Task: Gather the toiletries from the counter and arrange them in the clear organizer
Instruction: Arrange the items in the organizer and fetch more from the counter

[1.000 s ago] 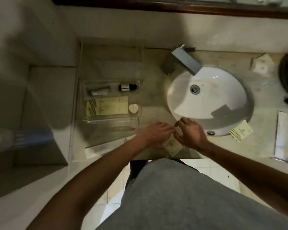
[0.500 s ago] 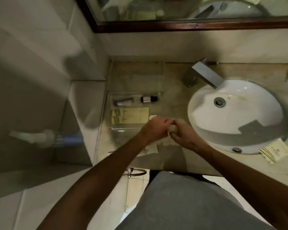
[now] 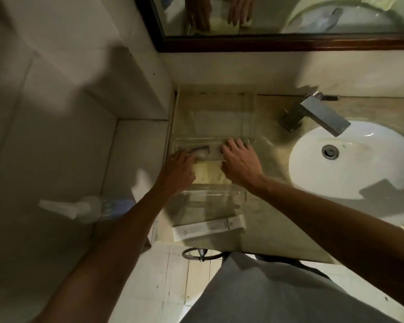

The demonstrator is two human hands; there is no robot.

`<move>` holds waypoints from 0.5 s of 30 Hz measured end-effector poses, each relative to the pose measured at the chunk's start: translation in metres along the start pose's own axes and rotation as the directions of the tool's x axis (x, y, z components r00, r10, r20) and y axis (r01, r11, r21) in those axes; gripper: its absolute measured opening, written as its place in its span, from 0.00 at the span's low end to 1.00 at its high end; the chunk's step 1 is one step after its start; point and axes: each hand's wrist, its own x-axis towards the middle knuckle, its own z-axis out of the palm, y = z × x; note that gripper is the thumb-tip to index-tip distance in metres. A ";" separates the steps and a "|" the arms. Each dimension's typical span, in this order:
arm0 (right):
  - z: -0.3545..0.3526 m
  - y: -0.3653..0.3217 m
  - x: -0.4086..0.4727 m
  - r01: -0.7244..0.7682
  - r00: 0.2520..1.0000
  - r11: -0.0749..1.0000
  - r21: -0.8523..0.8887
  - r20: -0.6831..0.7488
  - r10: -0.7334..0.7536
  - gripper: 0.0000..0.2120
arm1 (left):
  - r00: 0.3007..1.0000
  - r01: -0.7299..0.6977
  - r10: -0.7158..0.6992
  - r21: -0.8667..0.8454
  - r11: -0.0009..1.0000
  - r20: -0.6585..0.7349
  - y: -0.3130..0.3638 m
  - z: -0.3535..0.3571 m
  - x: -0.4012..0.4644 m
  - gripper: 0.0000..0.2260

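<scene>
- counter: beige stone, centre-right of frame; white sink at right edge
- clear organizer: centre frame, left of sink, against back wall
- right hand: over organizer's middle section, fingers spread, palm down; grip hidden, cannot tell
- left hand: just left of it, fingertips at a grey tube; grip unclear
- yellow sachets: between both hands, in organizer
- white packet: on counter, below organizer, lower centre
</scene>
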 end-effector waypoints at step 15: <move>-0.028 0.087 -0.075 -0.177 0.982 0.984 -0.008 -0.069 0.176 0.39 | 0.939 -0.298 0.303 0.056 0.953 -0.164 0.142 -0.022 0.061 0.36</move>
